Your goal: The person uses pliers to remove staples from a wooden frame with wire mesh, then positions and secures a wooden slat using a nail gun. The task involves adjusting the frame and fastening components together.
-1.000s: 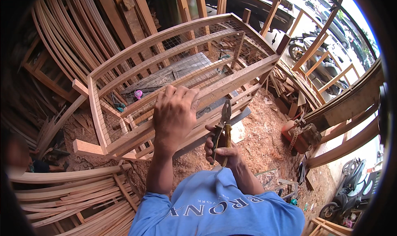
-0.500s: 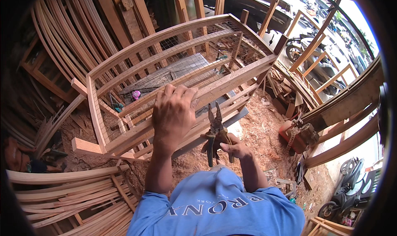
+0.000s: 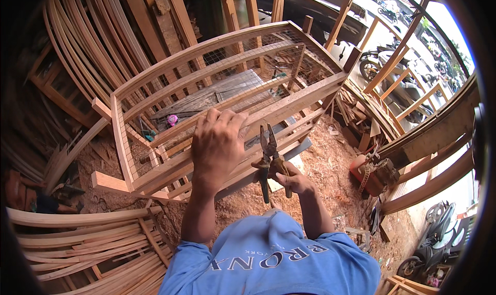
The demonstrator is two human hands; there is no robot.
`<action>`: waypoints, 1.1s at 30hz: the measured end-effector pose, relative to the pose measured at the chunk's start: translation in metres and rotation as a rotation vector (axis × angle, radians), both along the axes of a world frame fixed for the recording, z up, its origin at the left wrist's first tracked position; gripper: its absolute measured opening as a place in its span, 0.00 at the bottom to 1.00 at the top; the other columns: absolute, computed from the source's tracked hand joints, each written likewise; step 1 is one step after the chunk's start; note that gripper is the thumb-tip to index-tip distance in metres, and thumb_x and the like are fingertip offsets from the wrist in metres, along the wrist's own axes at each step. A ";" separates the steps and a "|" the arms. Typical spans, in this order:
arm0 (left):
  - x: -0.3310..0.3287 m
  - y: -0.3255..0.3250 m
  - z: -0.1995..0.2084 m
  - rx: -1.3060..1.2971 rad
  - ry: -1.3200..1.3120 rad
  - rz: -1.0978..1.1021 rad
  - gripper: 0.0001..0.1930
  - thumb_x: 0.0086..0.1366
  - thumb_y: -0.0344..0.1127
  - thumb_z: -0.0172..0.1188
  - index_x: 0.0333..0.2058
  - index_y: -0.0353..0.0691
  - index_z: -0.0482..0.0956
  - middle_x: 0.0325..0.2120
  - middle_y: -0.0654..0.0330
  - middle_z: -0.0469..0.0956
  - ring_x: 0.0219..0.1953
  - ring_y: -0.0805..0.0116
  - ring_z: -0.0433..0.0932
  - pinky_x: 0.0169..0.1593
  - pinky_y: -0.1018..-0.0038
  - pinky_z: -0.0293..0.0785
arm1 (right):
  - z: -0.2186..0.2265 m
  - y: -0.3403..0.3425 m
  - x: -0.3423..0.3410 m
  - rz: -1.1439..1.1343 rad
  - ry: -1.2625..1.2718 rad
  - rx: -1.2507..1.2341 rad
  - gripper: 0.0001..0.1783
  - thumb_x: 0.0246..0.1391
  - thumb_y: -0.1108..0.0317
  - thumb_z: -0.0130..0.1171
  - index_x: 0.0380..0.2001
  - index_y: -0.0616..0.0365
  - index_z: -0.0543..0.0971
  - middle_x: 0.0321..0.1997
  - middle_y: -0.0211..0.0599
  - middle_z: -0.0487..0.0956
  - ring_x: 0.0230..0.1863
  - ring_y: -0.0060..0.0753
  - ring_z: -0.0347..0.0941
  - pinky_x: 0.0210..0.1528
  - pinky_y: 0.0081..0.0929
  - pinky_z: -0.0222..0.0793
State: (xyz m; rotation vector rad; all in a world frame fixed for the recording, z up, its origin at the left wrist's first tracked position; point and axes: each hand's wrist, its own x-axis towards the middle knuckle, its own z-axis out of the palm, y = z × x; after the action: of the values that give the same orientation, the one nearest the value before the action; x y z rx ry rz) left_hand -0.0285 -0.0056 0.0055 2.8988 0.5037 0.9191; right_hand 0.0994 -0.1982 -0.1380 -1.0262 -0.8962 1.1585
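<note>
A wooden frame [image 3: 297, 103] with long slats and a wire mesh [image 3: 227, 56] across its top stands in front of me. My left hand [image 3: 218, 148] rests on its near rail, fingers bent over the wood; the fingertips and what lies under the palm are hidden. Close to the right of it, my right hand [image 3: 292, 180] holds a pair of pliers [image 3: 269, 146] by the handles. The pliers point away from me, their jaws slightly apart beside the near rail. Whether the jaws touch any wire is too small to tell.
Long curved wooden strips [image 3: 88, 31] lean at the far left, and more strips [image 3: 93, 243] lie stacked at the near left. Wood shavings [image 3: 330, 163] cover the floor. A red machine [image 3: 369, 172] stands to the right, with motorcycles [image 3: 405, 88] beyond.
The pliers have tilted slightly and moved up a little toward the near rail, with their handles a bit closer together. My left hand stays on the rail.
</note>
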 end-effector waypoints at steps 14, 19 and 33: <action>0.001 -0.002 0.006 -0.057 -0.085 -0.006 0.16 0.59 0.37 0.70 0.46 0.45 0.84 0.39 0.62 0.82 0.42 0.60 0.77 0.49 0.63 0.75 | 0.005 0.013 -0.001 0.109 0.243 0.111 0.46 0.57 0.39 0.64 0.61 0.72 0.69 0.41 0.44 0.80 0.41 0.38 0.80 0.42 0.36 0.77; -0.011 -0.009 -0.011 0.020 -0.296 -0.118 0.14 0.58 0.34 0.71 0.42 0.41 0.82 0.34 0.61 0.80 0.37 0.61 0.77 0.44 0.65 0.74 | -0.005 0.013 -0.001 0.122 0.327 0.119 0.43 0.57 0.40 0.65 0.59 0.69 0.71 0.41 0.44 0.81 0.39 0.37 0.80 0.37 0.34 0.78; 0.024 -0.058 -0.131 -1.744 -0.388 -0.848 0.30 0.71 0.40 0.60 0.67 0.37 0.63 0.61 0.47 0.73 0.40 0.67 0.80 0.49 0.72 0.78 | -0.028 0.010 0.000 -0.173 0.303 0.167 0.49 0.51 0.35 0.67 0.58 0.68 0.66 0.46 0.43 0.78 0.32 0.44 0.83 0.29 0.46 0.85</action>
State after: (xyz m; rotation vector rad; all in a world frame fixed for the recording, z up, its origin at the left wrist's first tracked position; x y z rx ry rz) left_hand -0.0041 -0.0640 -0.1251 1.0652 -0.0681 0.3949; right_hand 0.0997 -0.1880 -0.1656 -0.7523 -0.6385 1.0402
